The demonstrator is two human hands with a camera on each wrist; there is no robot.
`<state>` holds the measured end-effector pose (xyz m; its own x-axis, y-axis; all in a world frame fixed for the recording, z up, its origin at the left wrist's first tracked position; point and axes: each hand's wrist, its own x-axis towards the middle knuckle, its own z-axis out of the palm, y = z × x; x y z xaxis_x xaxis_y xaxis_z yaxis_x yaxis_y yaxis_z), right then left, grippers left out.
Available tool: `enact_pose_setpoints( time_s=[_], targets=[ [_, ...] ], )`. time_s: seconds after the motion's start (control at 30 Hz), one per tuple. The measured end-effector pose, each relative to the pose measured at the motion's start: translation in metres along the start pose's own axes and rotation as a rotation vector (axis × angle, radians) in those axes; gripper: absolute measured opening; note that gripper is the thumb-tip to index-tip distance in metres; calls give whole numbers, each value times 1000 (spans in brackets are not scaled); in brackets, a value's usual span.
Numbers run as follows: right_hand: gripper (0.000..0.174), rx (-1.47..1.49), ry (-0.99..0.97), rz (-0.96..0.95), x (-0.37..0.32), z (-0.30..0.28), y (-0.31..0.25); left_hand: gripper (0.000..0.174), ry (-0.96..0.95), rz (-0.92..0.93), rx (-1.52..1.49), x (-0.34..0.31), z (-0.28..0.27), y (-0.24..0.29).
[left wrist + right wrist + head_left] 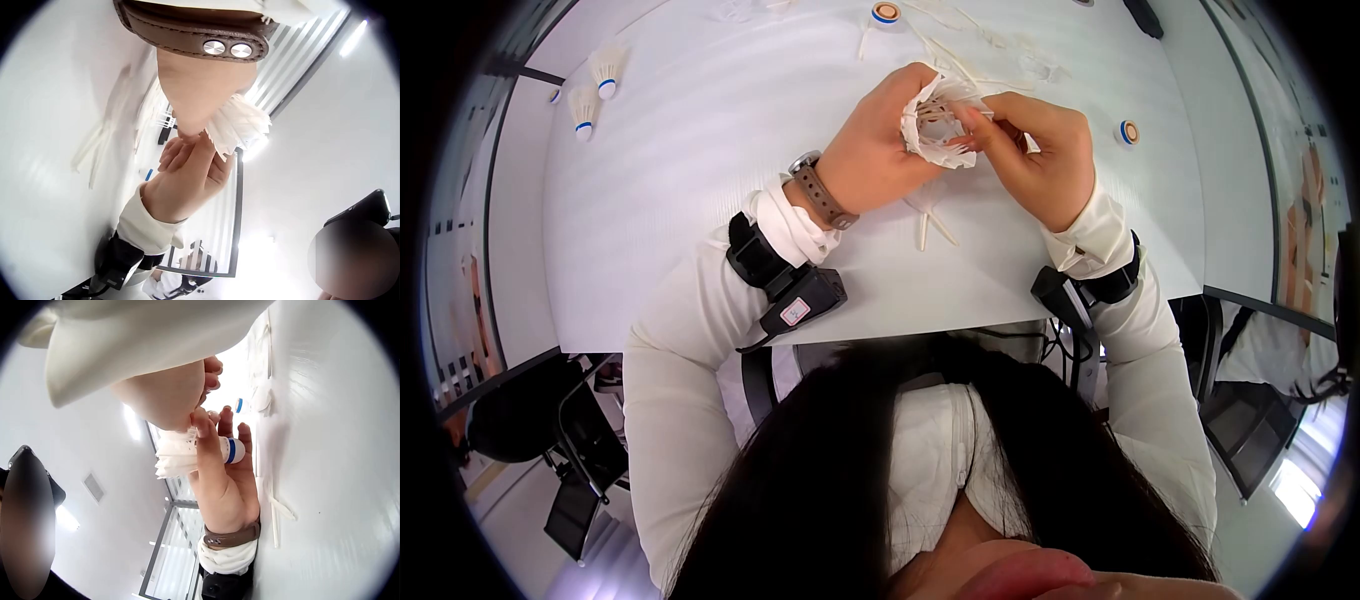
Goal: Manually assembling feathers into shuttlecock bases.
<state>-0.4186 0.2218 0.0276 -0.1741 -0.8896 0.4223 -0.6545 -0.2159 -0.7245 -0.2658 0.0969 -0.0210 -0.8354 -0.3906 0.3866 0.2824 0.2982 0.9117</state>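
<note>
A white feather shuttlecock (pixel 940 125) is gripped by the left hand (pixel 875 140), its feather opening turned up toward the head camera. In the right wrist view its blue-banded cork base (pixel 234 450) lies in the left hand (pixel 226 487), with the thumb across the feathers. The right hand (pixel 1045 150) pinches the edge of the feathers with thumb and fingers. From the left wrist view, the feather skirt (pixel 237 125) shows beside the right hand (pixel 187 175); the right fingertips are partly hidden there.
Two shuttlecocks (pixel 583 110) lie at the table's left. Loose cork bases rest at the far edge (pixel 886 13) and at the right (pixel 1127 132). Stripped feather shafts (pixel 945 60) are scattered at the back, and two shafts (pixel 938 230) lie just below the hands on the white table (pixel 680 230).
</note>
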Motion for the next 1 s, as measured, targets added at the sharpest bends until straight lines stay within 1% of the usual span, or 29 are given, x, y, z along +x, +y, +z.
enact_pose_setpoints(
  time_s=[0.07, 0.13, 0.17, 0.2, 0.27, 0.3, 0.33, 0.37, 0.4, 0.43, 0.5, 0.53, 0.6, 0.7, 0.73, 0.8, 0.87, 0.97, 1.0],
  targets=[
    [17, 72, 53, -13, -1, 4, 4, 36, 25, 33, -5, 1, 1, 0],
    [16, 27, 97, -7, -2, 3, 4, 40, 75, 69, 1, 5, 4, -2],
    [17, 5, 118, -3, -2, 2, 4, 38, 135, 63, 7, 5, 6, 0],
    [21, 92, 166, -23, -1, 2, 0, 36, 196, 57, 14, 6, 7, 3],
    [22, 150, 179, -85, -2, 0, 4, 30, 317, 39, -16, 7, 4, -2],
    [23, 180, 184, -116, -2, -1, 4, 31, 383, -17, -53, 7, 1, -3],
    [23, 56, 56, -151, -1, -7, 1, 31, 448, -74, -90, 8, -1, -2],
    [30, 39, -108, -123, 0, -10, -1, 32, 511, -130, -128, 9, -2, -3],
    [33, 46, -190, -225, 5, -10, -3, 33, 574, -137, -98, 10, -3, -5],
    [37, 52, -273, -327, 10, -9, -2, 33, 574, -126, -106, 9, -3, -6],
    [48, 53, -458, -393, 9, -6, 5, 33, 573, -104, -124, 9, -5, -4],
    [54, 52, -551, -426, 8, -6, 7, 25, 585, -81, -119, 10, -3, -2],
    [52, -15, -562, -422, 6, -5, 5, 9, 610, -36, -107, 11, 0, 1],
    [49, -105, -588, -400, 5, -6, 7, 26, 550, -109, -164, 11, -5, 0],
    [48, -133, -597, -390, 5, -6, 9, 25, 558, -123, -199, 11, -5, -1],
    [44, -248, -427, -359, 4, -4, 11, 24, 574, -151, -269, 12, -2, -5],
    [42, -355, -288, -299, 1, -2, 12, 18, 539, -177, -235, 9, -3, -4],
    [42, -387, -228, -276, 1, -3, 12, 16, 498, -170, -231, 7, -2, -1],
    [43, -355, -248, -294, 1, -4, 14, 16, 486, -159, -238, 7, -1, -1]
  ],
)
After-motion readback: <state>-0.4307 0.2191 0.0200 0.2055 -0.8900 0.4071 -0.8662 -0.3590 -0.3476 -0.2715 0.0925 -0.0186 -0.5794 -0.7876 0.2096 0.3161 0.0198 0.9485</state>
